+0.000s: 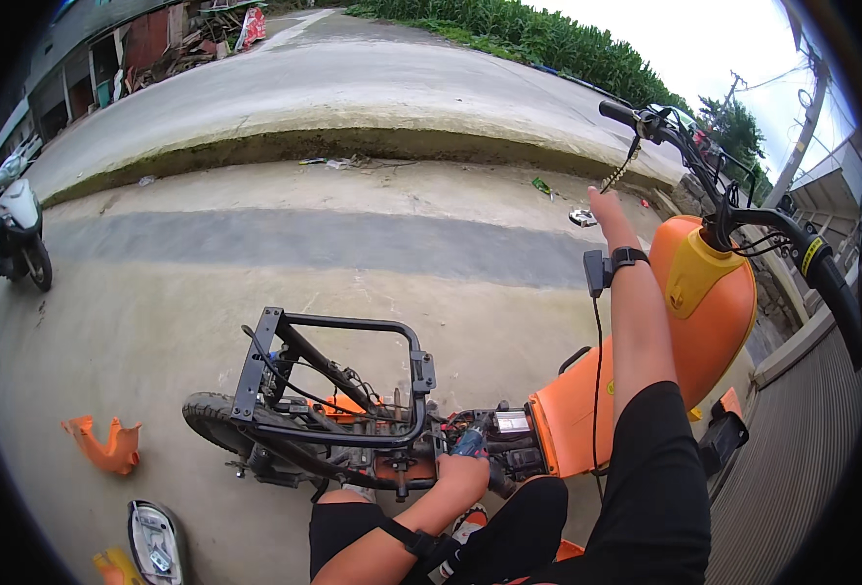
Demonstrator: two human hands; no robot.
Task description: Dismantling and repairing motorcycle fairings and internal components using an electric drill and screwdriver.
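At the bottom centre of the frame, your left hand (465,476) has its grip closed around a blue tool (470,444). I take it for a small power driver, though the hand hides most of it. Its nose is pressed into the exposed wiring and brackets in the middle of the stripped orange scooter (572,409), just right of the black rear rack (348,324). Hold the tool in line with whatever it is seated on and keep your wrist straight behind it. The loose cables lie right beside the tip, so mind they don't catch. The scooter looks to be leaning, so I would push gently.

In the lower left, an orange body panel (104,444) and a lamp unit (155,541) lie on the concrete, apart from the rear tyre (207,414).

Your right hand (607,210) is stretched out at upper right, beyond the wristband (629,256). It is above the orange front shield (709,292) and below the handlebar (733,195). It is seen edge-on, so I cannot tell whether its grip is wide or closed on anything. Resting it on the shield would steady the machine.

Further off, a kerb (353,146) crosses the frame. A parked scooter (17,229) stands at the left edge, with green crops (548,39) along the top.
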